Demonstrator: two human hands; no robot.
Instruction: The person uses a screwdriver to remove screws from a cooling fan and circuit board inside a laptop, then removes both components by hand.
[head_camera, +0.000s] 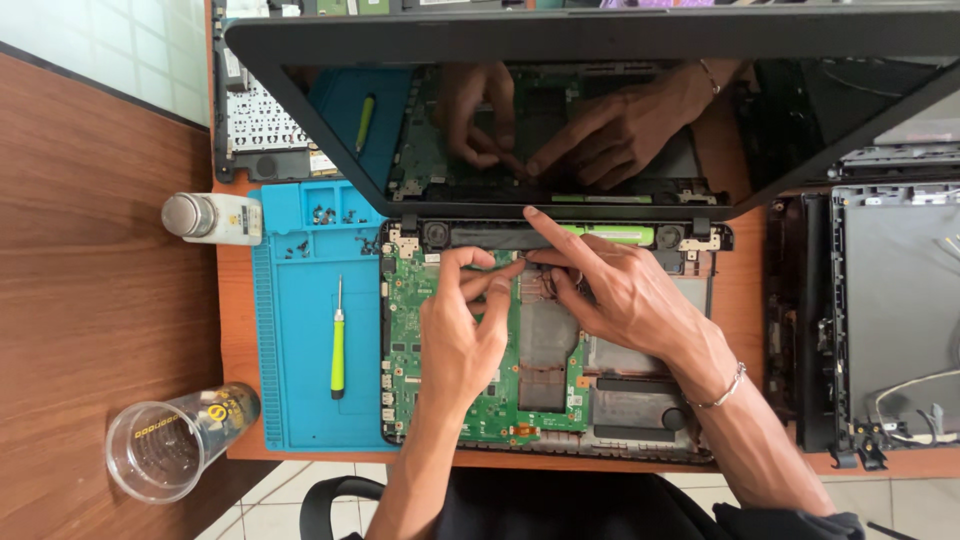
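An opened laptop base (640, 410) lies before me with its green circuit board (405, 330) exposed and its dark screen (560, 130) tilted up, mirroring my hands. My left hand (462, 335) rests on the board, thumb and fingers pinched near the top edge of the metal cooling plate (545, 345). My right hand (615, 285) reaches in from the right, index finger stretched toward the hinge bar (490, 236), other fingers curled next to the left fingertips. What sits between the fingertips is too small to tell. A bracelet circles my right wrist.
A blue work mat (300, 400) on the left carries a green-handled screwdriver (338, 345) and several loose screws (325, 215). A white bottle (215, 218) and a clear plastic cup (170, 440) stand on the wooden table. Another dismantled laptop (880, 310) lies at right, a keyboard part (255, 125) at top left.
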